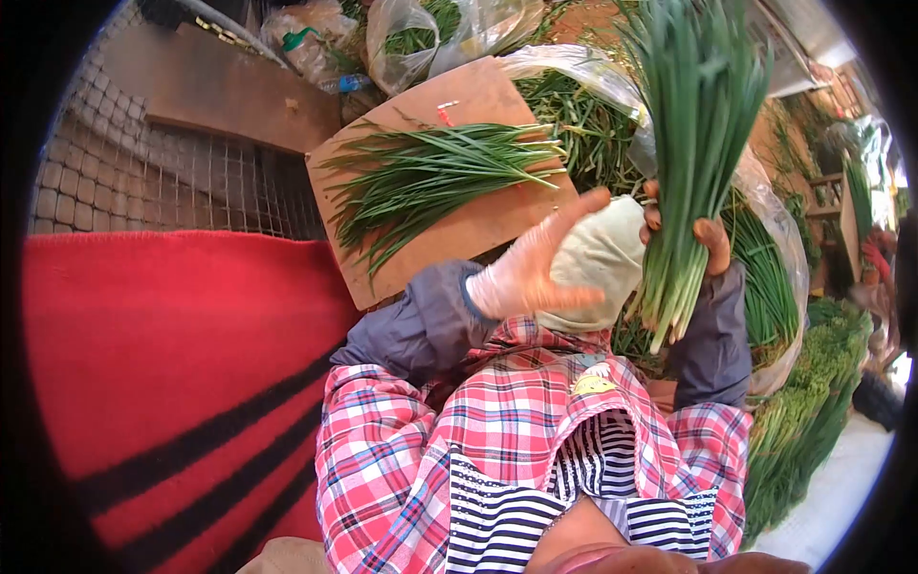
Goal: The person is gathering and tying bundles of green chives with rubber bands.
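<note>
My right hand (712,242) is wrapped round a thick bunch of garlic chives (696,124), held upright with the pale stem ends hanging down. My left hand (532,268) is raised beside the bunch, slightly blurred, its fingers and thumb spread and nothing in them. It looks covered by a pale, thin glove. Behind that hand shows a rounded pale green cloth thing (598,266). More loose chives (435,167) lie across a brown board (382,273) to the left, their stem ends pointing right.
A plastic-lined heap of chives (765,277) stands behind my right arm. Further right lies a large pile of greens (803,421). A red blanket with black stripes (182,335) spreads at left, below wire mesh (105,182). Clear bags (402,43) sit at the back.
</note>
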